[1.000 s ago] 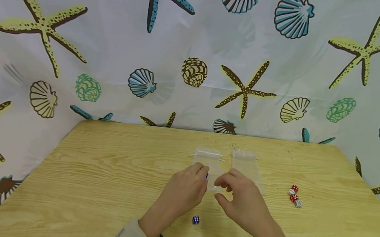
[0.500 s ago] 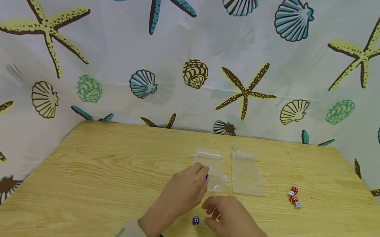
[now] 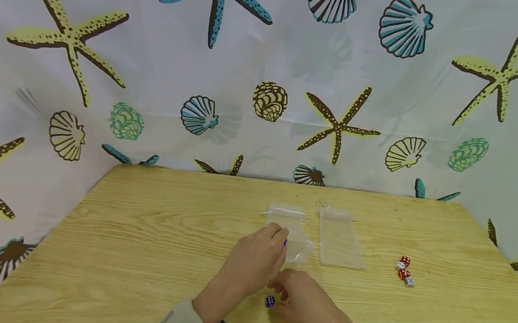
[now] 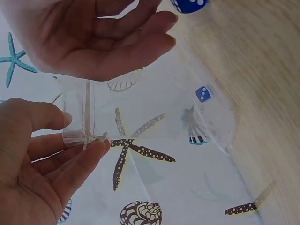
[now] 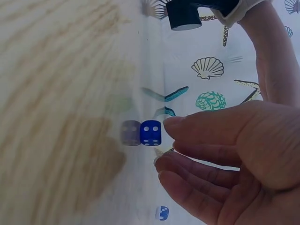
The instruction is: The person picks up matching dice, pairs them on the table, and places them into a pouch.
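Note:
My left hand (image 3: 251, 254) pinches the gathered drawstring mouth of a sheer white pouch (image 4: 154, 112) between thumb and fingers. Inside the pouch's far end lies a blue die (image 4: 203, 93) with white pips. A second blue die (image 3: 270, 301) sits on the table below the hands. My right hand (image 3: 300, 299) is low beside this die, its fingers loosely bent and a fingertip right at the die's side in the right wrist view. Nothing is held between its fingers.
Two more sheer pouches lie flat behind the hands, one partly behind the held pouch (image 3: 284, 211) and one to its right (image 3: 343, 241). Farther right, red and white dice (image 3: 404, 271) sit in a small cluster on the wooden table (image 3: 153, 224). A shell-patterned cloth (image 3: 239, 68) hangs around the back and sides.
My right hand has come down and left from beside the held pouch to the blue die on the table. My left hand keeps its pinch in nearly the same place.

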Demonstrator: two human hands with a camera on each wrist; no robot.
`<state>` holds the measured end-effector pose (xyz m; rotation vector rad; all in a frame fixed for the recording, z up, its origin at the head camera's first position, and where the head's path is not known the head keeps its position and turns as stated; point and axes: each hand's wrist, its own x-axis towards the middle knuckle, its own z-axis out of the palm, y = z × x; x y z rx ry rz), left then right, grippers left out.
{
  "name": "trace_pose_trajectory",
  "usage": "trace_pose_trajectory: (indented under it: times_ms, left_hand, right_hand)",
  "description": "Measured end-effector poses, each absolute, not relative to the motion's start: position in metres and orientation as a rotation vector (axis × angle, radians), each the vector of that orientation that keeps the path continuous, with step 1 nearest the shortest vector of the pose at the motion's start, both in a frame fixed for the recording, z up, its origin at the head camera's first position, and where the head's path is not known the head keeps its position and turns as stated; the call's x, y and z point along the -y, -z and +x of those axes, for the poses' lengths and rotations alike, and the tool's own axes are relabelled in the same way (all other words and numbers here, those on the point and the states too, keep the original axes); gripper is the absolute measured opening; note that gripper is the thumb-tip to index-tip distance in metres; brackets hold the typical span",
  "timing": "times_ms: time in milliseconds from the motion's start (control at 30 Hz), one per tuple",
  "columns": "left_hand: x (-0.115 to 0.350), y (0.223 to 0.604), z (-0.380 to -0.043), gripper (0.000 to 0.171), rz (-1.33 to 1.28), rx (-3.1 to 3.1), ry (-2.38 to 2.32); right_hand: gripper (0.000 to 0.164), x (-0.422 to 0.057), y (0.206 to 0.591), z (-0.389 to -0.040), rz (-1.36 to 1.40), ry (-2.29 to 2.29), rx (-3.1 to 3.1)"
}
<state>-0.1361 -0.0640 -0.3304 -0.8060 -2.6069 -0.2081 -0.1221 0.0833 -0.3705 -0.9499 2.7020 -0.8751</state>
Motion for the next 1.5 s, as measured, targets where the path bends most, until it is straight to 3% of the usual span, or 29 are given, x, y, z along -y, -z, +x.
trace_pose_trajectory:
  times_ms: [700, 1100, 1500]
  left_hand:
    - [0.061, 0.330, -0.135, 0.027, -0.800, 2.611, 0.229]
    - [0.061, 0.331, -0.136, 0.025, -0.809, 2.602, 0.242]
    - [0.060, 0.332, -0.136, 0.024, -0.805, 2.604, 0.252]
  right_hand:
    - [0.026, -0.083, 0.382, -0.127, -1.094, 0.908, -2.644]
    - [0.013, -0.080, 0.383, -0.126, -1.040, 0.947, -2.617]
    - [0.016, -0.086, 0.369, -0.125, -1.037, 0.906, -2.641]
